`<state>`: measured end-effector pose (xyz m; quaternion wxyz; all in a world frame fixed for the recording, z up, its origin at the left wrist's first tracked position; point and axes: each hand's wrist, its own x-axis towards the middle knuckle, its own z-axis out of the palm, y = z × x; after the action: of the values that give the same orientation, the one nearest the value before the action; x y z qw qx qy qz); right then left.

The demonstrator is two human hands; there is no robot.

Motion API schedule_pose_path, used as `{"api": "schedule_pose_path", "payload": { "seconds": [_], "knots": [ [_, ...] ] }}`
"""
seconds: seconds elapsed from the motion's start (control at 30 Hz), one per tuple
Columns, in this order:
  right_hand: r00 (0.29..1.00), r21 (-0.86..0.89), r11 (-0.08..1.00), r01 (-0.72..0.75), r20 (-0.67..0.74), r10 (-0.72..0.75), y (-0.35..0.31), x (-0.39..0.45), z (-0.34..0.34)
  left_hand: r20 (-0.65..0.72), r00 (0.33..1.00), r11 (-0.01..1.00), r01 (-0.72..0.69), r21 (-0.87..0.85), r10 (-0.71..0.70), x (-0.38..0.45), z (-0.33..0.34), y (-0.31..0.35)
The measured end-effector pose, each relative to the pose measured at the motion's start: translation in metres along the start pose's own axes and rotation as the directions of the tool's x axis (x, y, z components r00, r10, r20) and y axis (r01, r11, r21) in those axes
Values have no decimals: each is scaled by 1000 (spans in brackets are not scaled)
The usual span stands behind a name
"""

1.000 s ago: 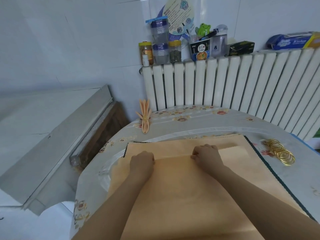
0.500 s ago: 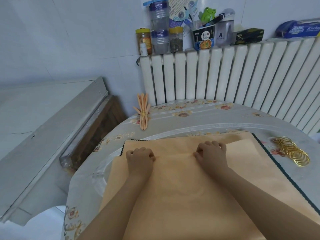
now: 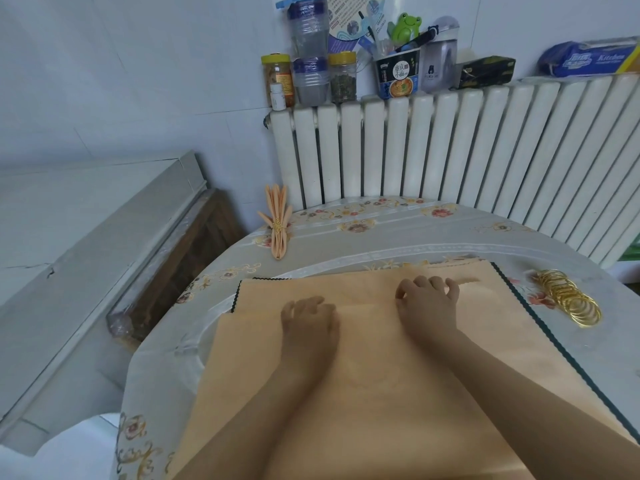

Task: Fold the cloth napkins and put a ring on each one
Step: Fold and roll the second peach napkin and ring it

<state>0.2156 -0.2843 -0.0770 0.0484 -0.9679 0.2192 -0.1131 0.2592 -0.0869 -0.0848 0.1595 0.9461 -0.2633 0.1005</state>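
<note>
Table [image 3: 398,244]: napkin [image 3: 381,393] beneath both hands [image 3: 427,299].

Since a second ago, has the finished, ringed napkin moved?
No. The ringed napkin still lies at the table edge below the radiator's left end.

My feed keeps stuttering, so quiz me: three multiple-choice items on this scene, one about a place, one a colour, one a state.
1. Where does the pile of rings lie?
A. on the table right of the napkin
B. on the radiator
C. under the left hand

2. What colour is the napkin being folded?
A. blue
B. peach-orange
C. white

3. What state is the finished napkin at the table's far left in?
A. spread flat
B. crumpled
C. pleated, with a ring round it

Answers: 1 A, the gold rings rest on the tablecloth; 2 B, its surface is peach; 3 C, a gold band cinches its pleats.
</note>
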Motion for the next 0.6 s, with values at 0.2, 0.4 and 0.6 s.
{"api": "schedule_pose_path", "payload": {
  "seconds": [0.2, 0.4, 0.6],
  "knots": [
    [994, -39, 997, 64, 96, -60, 6, -8, -12, 122, 981, 987, -155, 33, 150, -49, -3, 42],
    [979, 79, 984, 158, 121, -167, -3, -54, -31, 199, 973, 992, -121, 24, 114, -91, -23, 61],
    [929, 160, 946, 282, 200, -311, -13, -151, -31, 438, 898, 998, -53, 21, 38, -122, -31, 65]
  ]
}}
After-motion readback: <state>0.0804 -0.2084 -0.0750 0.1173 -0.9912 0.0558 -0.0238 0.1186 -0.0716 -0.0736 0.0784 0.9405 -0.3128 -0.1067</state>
